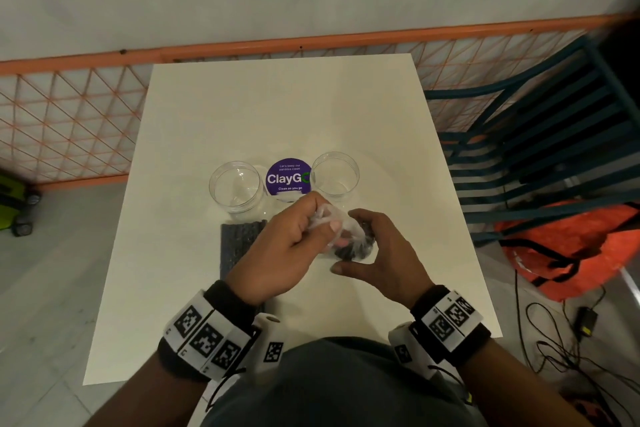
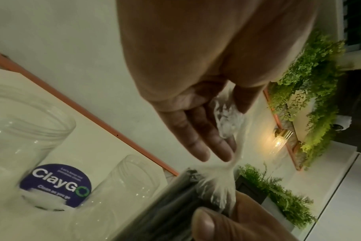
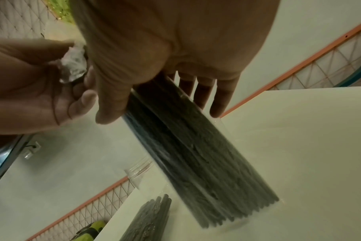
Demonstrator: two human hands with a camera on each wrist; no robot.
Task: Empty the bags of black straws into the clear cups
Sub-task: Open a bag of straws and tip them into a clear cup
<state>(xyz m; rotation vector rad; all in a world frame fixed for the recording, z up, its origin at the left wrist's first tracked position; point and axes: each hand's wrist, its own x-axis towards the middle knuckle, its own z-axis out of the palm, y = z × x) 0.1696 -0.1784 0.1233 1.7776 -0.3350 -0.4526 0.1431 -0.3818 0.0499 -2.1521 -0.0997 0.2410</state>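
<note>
Two clear cups, the left cup (image 1: 235, 189) and the right cup (image 1: 336, 177), stand upright mid-table with nothing in them. In front of them my right hand (image 1: 358, 243) grips a clear bag of black straws (image 1: 348, 251) around its upper part; the bag (image 3: 196, 154) stands tilted with its lower end on the table. My left hand (image 1: 323, 217) pinches the bag's twisted plastic top (image 2: 227, 120) and stretches it away from the straws (image 2: 175, 203). A second bag of black straws (image 1: 239, 246) lies flat under my left wrist, also visible as the second bag (image 3: 150, 216).
A purple round ClayGo sticker (image 1: 289, 178) sits between the cups on the white table (image 1: 277, 107). An orange mesh fence (image 1: 69, 114) runs behind the table. A teal slatted chair (image 1: 536, 135), an orange bag (image 1: 571, 246) and cables (image 1: 554, 350) are to the right.
</note>
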